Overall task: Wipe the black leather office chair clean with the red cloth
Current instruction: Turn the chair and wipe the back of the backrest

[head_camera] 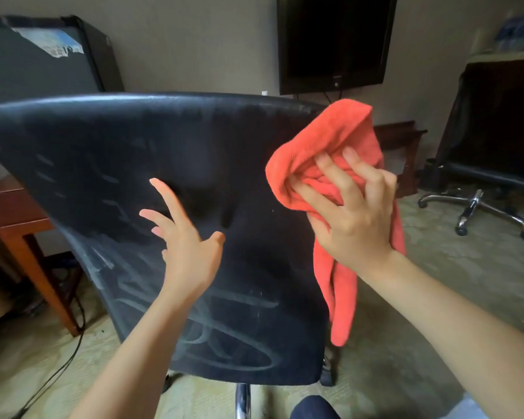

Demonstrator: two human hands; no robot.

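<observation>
At chair [254, 267] back's right edge: right hand [354, 219] fingers [330, 173] clutch bunched cloth [324, 140]; left hand [188, 246] fingers spread. Next: wipe chalky streaks.

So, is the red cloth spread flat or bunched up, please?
Bunched up: the right hand grips the cloth in crumpled folds, one end dangling.

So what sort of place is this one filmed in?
Probably a hotel room, or a small office: a dark television hangs on the wall, a wooden desk stands at the left, and a second office chair sits on the carpet at the right.
</observation>
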